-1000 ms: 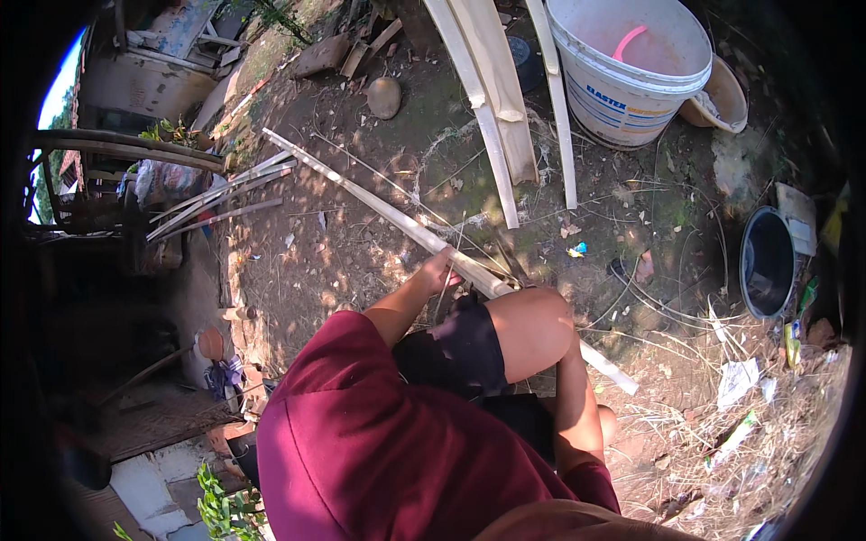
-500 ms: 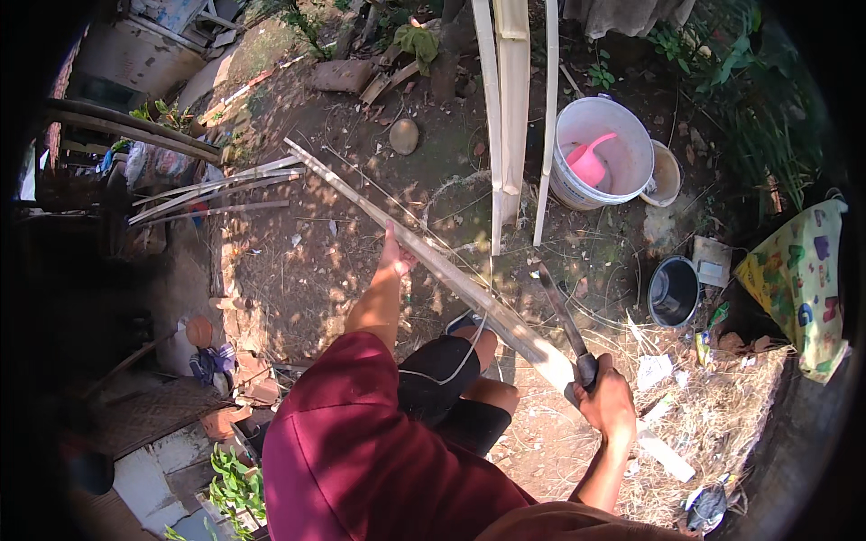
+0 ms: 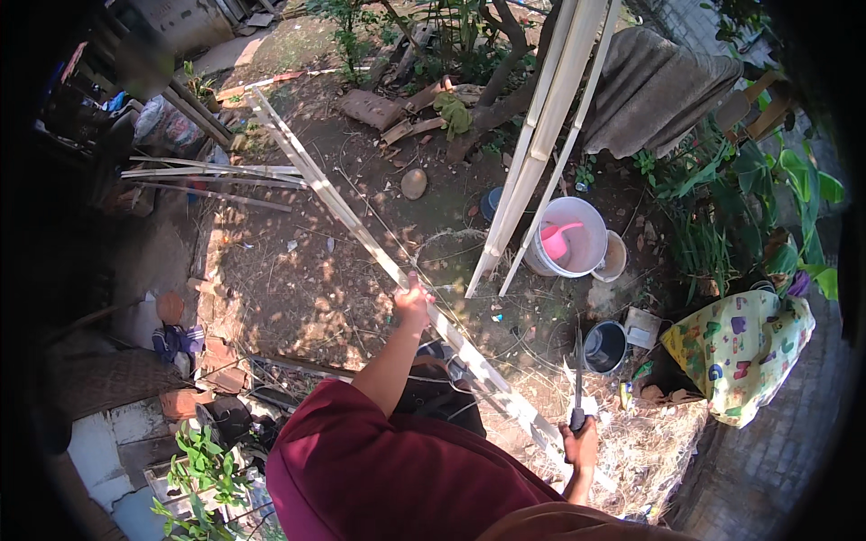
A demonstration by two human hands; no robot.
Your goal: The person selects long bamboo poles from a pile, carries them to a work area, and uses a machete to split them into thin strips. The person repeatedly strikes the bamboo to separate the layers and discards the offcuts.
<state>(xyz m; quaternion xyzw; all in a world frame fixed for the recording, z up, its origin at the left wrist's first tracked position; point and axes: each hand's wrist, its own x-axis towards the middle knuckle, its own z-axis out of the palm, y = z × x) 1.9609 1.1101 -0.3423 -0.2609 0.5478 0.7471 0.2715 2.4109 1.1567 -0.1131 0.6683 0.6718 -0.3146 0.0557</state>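
Observation:
A long pale bamboo strip slants across in front of me, from the far left down to the near right. My left hand is closed around its middle, thumb along the top. In my closed right hand is a long knife by its dark handle. Its blade points away from me, beside the strip's near end and apart from it. The strip's lowest end passes close to my right wrist; whether they touch I cannot tell.
Several bamboo strips slope down beside a white bucket holding a pink dipper. More strips lie at the left. A dark bucket, a patterned sheet and dry shavings are at the right. A stone lies ahead.
The view has shifted. The knife has swung from leaning toward the strip to pointing straight away. The strip slants more steeply, and my left hand still grips it.

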